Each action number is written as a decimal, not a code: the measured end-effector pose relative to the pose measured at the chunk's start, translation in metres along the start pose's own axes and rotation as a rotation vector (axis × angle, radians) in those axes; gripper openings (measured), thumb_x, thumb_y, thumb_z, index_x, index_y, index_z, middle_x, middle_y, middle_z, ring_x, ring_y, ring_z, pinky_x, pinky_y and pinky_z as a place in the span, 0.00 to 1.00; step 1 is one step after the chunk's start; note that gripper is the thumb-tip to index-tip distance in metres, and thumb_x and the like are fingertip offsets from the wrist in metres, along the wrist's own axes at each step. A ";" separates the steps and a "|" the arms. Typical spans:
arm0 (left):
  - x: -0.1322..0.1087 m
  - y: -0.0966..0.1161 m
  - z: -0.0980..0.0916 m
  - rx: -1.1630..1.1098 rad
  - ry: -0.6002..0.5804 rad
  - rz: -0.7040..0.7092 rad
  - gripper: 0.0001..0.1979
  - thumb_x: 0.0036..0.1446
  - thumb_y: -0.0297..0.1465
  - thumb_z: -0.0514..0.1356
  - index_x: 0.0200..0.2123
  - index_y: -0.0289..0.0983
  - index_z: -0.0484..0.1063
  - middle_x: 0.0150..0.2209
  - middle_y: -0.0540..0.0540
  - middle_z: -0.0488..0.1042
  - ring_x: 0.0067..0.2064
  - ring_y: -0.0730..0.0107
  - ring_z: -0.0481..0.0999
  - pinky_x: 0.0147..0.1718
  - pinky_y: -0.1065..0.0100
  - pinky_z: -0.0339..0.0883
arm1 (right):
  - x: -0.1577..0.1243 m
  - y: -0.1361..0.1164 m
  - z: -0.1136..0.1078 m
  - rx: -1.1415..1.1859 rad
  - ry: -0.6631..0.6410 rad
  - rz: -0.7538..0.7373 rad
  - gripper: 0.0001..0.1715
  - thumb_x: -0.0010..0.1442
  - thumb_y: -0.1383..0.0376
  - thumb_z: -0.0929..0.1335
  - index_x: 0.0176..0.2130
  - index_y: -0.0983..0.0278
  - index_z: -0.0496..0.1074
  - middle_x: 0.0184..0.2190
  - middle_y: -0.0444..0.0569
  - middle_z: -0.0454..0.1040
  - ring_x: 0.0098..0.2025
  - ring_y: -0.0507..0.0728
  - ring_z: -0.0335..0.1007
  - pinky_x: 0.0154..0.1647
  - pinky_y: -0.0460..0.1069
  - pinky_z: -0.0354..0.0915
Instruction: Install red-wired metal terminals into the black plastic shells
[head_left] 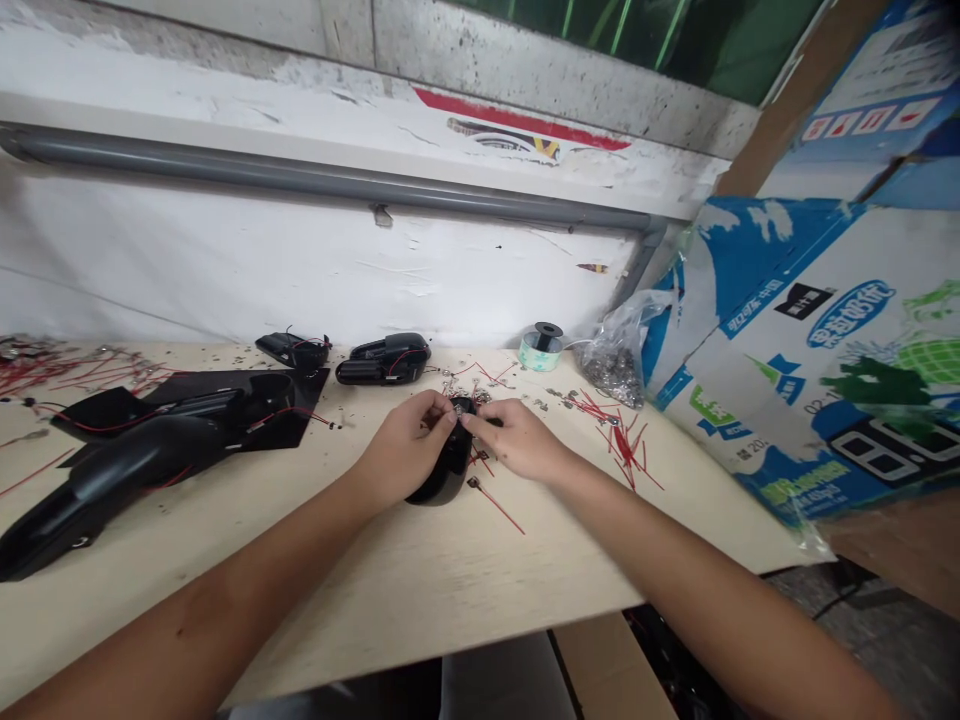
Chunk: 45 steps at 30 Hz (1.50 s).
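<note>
A rounded black plastic housing (442, 478) lies on the table in front of me, its far end between my hands. Thumb and fingers of my left hand (416, 440) are pinched together over that end, at a tiny metallic part I cannot make out. From the other side my right hand (514, 437) pinches at the same spot, its thumb almost touching the left one. The fingers hide what lies between them. Just below my right hand is a small contact piece with a red wire (499, 507).
More black housings (386, 358) with red wires lie along the back and left (165, 440). Loose red wires (626, 445), a bag of small metal parts (616, 365) and a tape roll with a black spool (541, 345) are at right, beside a blue carton (810, 350).
</note>
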<state>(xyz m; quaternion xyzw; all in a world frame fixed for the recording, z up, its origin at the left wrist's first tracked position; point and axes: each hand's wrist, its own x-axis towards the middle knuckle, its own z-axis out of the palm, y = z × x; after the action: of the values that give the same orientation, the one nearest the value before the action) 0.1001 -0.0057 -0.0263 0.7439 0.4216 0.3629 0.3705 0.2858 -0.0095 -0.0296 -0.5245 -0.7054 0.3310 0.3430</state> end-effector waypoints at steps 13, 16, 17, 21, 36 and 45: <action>0.006 -0.006 -0.021 0.694 0.076 0.853 0.20 0.63 0.19 0.51 0.53 0.37 0.74 0.45 0.43 0.79 0.47 0.61 0.74 0.52 0.54 0.64 | -0.002 -0.006 0.003 0.247 0.058 -0.028 0.22 0.58 0.54 0.65 0.20 0.62 0.58 0.19 0.40 0.54 0.23 0.50 0.48 0.24 0.47 0.46; 0.006 -0.004 -0.020 0.780 0.165 0.880 0.13 0.63 0.21 0.54 0.42 0.36 0.78 0.41 0.44 0.80 0.43 0.62 0.76 0.51 0.55 0.66 | 0.000 -0.006 0.002 0.276 0.108 -0.005 0.20 0.57 0.57 0.66 0.19 0.62 0.57 0.18 0.39 0.53 0.23 0.50 0.48 0.25 0.48 0.47; 0.005 -0.003 -0.020 0.813 0.191 0.874 0.12 0.63 0.21 0.55 0.40 0.35 0.79 0.41 0.43 0.81 0.43 0.61 0.76 0.50 0.54 0.67 | 0.000 -0.005 0.001 0.289 0.127 0.001 0.20 0.56 0.57 0.66 0.19 0.62 0.57 0.18 0.39 0.53 0.23 0.50 0.49 0.24 0.48 0.47; 0.002 -0.001 -0.020 0.918 0.299 0.811 0.10 0.61 0.22 0.57 0.38 0.35 0.79 0.42 0.40 0.80 0.45 0.52 0.76 0.44 0.52 0.69 | 0.002 -0.002 0.001 0.305 0.196 -0.008 0.20 0.58 0.56 0.66 0.21 0.62 0.60 0.19 0.40 0.56 0.23 0.51 0.51 0.25 0.48 0.48; 0.000 0.000 0.005 -0.055 0.221 0.298 0.07 0.61 0.30 0.60 0.35 0.37 0.79 0.43 0.43 0.72 0.40 0.65 0.77 0.30 0.67 0.75 | -0.003 -0.006 0.004 0.244 0.396 -0.159 0.21 0.65 0.56 0.65 0.23 0.63 0.61 0.21 0.40 0.56 0.26 0.52 0.53 0.27 0.47 0.51; 0.000 -0.003 0.007 -0.186 0.089 0.199 0.08 0.63 0.31 0.58 0.34 0.36 0.76 0.45 0.44 0.65 0.26 0.80 0.69 0.20 0.72 0.67 | -0.004 -0.010 0.005 0.260 0.362 -0.175 0.22 0.65 0.57 0.65 0.23 0.63 0.60 0.21 0.40 0.55 0.26 0.52 0.52 0.27 0.48 0.51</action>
<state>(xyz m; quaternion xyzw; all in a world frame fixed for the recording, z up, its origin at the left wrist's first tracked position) 0.1049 -0.0062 -0.0323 0.7276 0.3262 0.4681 0.3809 0.2774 -0.0159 -0.0249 -0.4638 -0.6266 0.2886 0.5558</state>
